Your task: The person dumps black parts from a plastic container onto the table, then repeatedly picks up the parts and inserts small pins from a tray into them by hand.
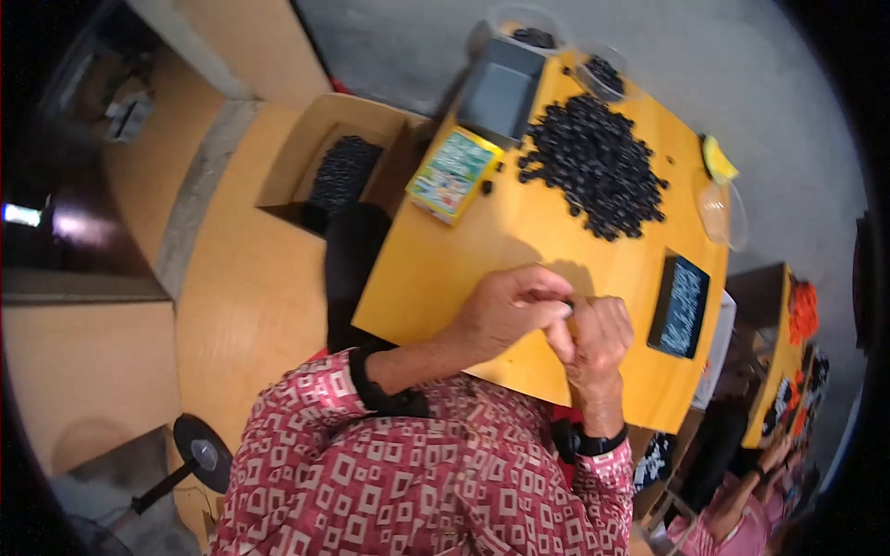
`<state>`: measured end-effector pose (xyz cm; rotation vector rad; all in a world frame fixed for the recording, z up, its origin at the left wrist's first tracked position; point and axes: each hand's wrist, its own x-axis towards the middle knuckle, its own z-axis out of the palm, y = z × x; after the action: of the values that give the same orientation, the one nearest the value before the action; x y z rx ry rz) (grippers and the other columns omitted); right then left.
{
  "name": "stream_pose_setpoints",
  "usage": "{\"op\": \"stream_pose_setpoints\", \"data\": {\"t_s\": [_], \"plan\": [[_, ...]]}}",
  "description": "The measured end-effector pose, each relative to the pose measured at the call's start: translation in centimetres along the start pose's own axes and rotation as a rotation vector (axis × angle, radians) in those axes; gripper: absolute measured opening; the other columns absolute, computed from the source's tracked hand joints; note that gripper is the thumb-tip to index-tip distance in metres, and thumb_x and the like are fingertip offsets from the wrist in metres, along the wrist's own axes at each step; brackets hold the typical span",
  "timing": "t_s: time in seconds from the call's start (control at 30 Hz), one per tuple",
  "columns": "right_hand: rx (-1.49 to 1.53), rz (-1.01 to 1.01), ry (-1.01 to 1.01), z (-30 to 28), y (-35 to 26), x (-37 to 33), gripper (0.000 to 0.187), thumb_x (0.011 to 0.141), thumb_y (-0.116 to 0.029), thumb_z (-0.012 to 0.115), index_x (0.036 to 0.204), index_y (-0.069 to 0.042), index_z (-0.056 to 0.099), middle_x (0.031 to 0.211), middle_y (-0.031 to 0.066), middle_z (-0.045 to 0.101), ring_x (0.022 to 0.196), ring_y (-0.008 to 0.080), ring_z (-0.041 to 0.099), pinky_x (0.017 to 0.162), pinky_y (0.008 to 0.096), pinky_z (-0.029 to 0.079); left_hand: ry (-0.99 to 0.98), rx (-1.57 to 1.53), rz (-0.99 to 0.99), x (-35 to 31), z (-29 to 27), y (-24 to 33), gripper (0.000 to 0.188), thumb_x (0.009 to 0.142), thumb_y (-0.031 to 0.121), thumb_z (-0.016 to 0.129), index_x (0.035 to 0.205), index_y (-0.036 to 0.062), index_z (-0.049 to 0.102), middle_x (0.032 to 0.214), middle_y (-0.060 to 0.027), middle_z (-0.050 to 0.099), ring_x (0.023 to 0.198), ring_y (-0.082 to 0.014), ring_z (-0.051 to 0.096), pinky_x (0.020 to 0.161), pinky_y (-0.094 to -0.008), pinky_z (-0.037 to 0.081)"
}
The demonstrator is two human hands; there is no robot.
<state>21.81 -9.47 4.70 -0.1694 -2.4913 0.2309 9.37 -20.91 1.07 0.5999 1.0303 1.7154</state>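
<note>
Over the near part of the yellow table, my left hand (505, 310) and my right hand (598, 343) meet at the fingertips. Between them shows a small black part (567, 305), mostly covered by my fingers. The left hand pinches it with thumb and forefinger. My right hand is closed, its fingers curled against the same part; whether it holds a second piece is hidden. Beyond the hands lies a large pile of small, rounded black parts (598, 167). A few loose ones, such as a black piece (487, 187), rest left of the pile.
A grey tray (501, 88), a yellow-green box (454, 174) and clear bowls (603, 72) stand toward the back. On the right lie a black tray (680, 306) of parts and a clear container (718, 213). A carton (301, 167) stands left; another person (742, 510) sits lower right.
</note>
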Motion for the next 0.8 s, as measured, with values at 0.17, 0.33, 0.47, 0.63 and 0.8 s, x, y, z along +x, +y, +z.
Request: {"op": "stream_pose_setpoints", "data": {"t_s": [0.17, 0.33, 0.47, 0.63, 0.8], "plan": [[-0.001, -0.003, -0.015, 0.6, -0.6, 0.3, 0.019, 0.075, -0.008, 0.077, 0.087, 0.002, 0.066, 0.069, 0.0094, 0.055, 0.061, 0.0268, 0.055, 0.058, 0.0376, 0.045, -0.043, 0.119, -0.039, -0.4, -1.0, 1.1, 0.021, 0.094, 0.006, 0.063, 0.114, -0.0011, 0.065, 0.101, -0.0041, 0.068, 0.096, -0.0092, 0.063, 0.088, -0.0245, 0.050], [0.073, 0.054, 0.076, 0.9, -0.9, 1.4, 0.023, 0.072, -0.009, 0.083, 0.085, 0.001, 0.068, 0.070, 0.0087, 0.059, 0.061, 0.0264, 0.057, 0.057, 0.0362, 0.046, 0.066, 0.040, 0.022, -0.9, -1.9, 1.1, 0.019, 0.098, 0.013, 0.060, 0.110, -0.0015, 0.066, 0.096, -0.0009, 0.067, 0.091, -0.0075, 0.062, 0.082, -0.0235, 0.050], [0.088, 0.064, 0.088, 0.3, -0.5, 1.9, 0.027, 0.072, -0.014, 0.084, 0.088, 0.001, 0.069, 0.072, 0.0081, 0.061, 0.062, 0.0251, 0.059, 0.058, 0.0355, 0.047, 0.066, 0.097, -0.021, -1.2, -2.1, 1.8, 0.021, 0.098, 0.013, 0.060, 0.112, -0.0020, 0.065, 0.096, -0.0017, 0.067, 0.092, -0.0082, 0.062, 0.084, -0.0240, 0.050], [0.081, 0.067, 0.120, 0.0, -0.1, 1.7, 0.023, 0.078, -0.016, 0.079, 0.089, 0.002, 0.068, 0.070, 0.0101, 0.059, 0.061, 0.0253, 0.057, 0.058, 0.0350, 0.046, 0.042, 0.138, -0.082, -1.4, -2.1, 1.9, 0.022, 0.098, 0.013, 0.060, 0.114, -0.0030, 0.064, 0.098, -0.0044, 0.069, 0.094, -0.0097, 0.064, 0.086, -0.0245, 0.051], [0.063, 0.067, 0.126, -0.1, 0.1, 1.4, 0.019, 0.080, -0.012, 0.076, 0.089, 0.002, 0.068, 0.070, 0.0101, 0.059, 0.061, 0.0252, 0.057, 0.058, 0.0351, 0.046, 0.038, 0.155, -0.091, -1.4, -1.6, 1.9, 0.023, 0.099, 0.013, 0.059, 0.114, -0.0034, 0.064, 0.099, -0.0055, 0.069, 0.095, -0.0105, 0.065, 0.088, -0.0253, 0.051]]}}
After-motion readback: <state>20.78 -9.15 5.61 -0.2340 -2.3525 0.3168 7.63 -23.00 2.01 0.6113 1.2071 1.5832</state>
